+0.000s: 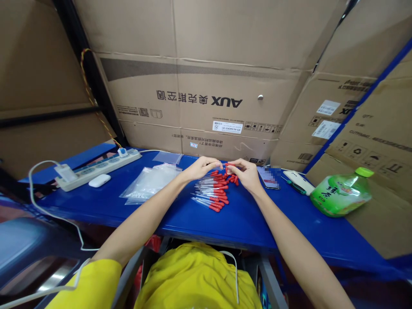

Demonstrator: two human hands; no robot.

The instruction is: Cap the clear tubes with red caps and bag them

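Evidently, inverted "AUX" lettering (227,101) marks the cardboard panel (219,77) facing you. Plastic bags (152,180), a phone (269,177) and a green bottle (341,195) flank the red-bulbed droppers (220,187) on your blue table (241,219). Your forearms (286,227) angle inward; left hand (202,168) and right hand (246,173) together pinch one red-ended piece (228,165) at the droppers' far end.

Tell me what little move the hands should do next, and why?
Perhaps the right hand should gently press the red cap onto what looks like a clear tube in the left hand. The fingers are close together there, and the tubes lying below have red ends.
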